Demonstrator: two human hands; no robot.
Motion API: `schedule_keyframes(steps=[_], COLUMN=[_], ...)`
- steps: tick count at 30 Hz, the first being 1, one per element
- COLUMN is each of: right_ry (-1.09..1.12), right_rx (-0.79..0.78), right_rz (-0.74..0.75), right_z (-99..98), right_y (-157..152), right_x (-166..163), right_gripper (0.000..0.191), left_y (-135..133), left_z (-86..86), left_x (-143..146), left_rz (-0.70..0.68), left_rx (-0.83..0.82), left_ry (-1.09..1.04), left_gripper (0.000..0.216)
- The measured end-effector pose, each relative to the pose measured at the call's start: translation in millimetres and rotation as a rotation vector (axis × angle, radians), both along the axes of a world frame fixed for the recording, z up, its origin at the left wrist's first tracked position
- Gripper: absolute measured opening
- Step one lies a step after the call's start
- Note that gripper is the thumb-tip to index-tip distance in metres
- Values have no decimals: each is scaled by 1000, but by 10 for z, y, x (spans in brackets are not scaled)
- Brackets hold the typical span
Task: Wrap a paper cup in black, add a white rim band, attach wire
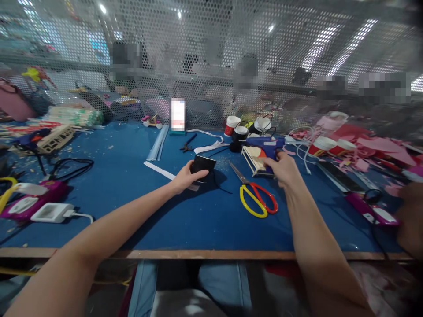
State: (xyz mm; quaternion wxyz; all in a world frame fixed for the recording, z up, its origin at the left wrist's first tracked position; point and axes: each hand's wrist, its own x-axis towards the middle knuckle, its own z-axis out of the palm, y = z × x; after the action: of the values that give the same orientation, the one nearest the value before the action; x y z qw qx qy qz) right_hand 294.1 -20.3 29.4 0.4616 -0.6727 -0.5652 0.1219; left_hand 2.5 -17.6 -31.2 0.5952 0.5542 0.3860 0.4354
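Observation:
My left hand (pixel 187 177) is closed round a small black cup-shaped piece (pixel 203 164) and holds it just above the blue table top (pixel 132 207). My right hand (pixel 283 169) reaches to a blue glue gun (pixel 264 143) that rests on a small cream and wood stand (pixel 254 159). Its fingers are curled at the gun's handle. Scissors (pixel 256 198) with one yellow and one red handle lie between my hands, blades pointing away from me.
Red and white paper cups (pixel 232 125) and black cords stand behind the glue gun. Pink paper scraps (pixel 370 149) cover the right side. A magenta power strip (pixel 29 202) with a white plug lies at left. A perforated metal screen (pixel 211 61) closes the far edge.

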Motion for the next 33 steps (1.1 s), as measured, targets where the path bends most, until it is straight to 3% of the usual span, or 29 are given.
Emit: schedule_keyframes(steps=[5,8,12,16,25,33], right_ry=[243,195,51,-83,-268,-560], right_rx=[-33,-41,-26,26,137,176], right_rz=[355,475,441,398,305,463], right_z=[204,196,5,-154,-20,-120], right_y=[-370,-559,-644,-612,-543,-459], right_x=[-496,-780,-954,-918,-677,-487], right_gripper=[18,18,22,23,23,23], left_y=[33,44,40,17,76,114], left_z=[-50,-71,-77,-64,97,156], left_x=[-8,9,36,50,-78,-163], left_rz=[9,33,68,112,86,101], left_rx=[13,0,9,70,157,215], left_ry=[-64,-117,-140,-34,221,348], left_gripper=[58,58,60,59,65,57])
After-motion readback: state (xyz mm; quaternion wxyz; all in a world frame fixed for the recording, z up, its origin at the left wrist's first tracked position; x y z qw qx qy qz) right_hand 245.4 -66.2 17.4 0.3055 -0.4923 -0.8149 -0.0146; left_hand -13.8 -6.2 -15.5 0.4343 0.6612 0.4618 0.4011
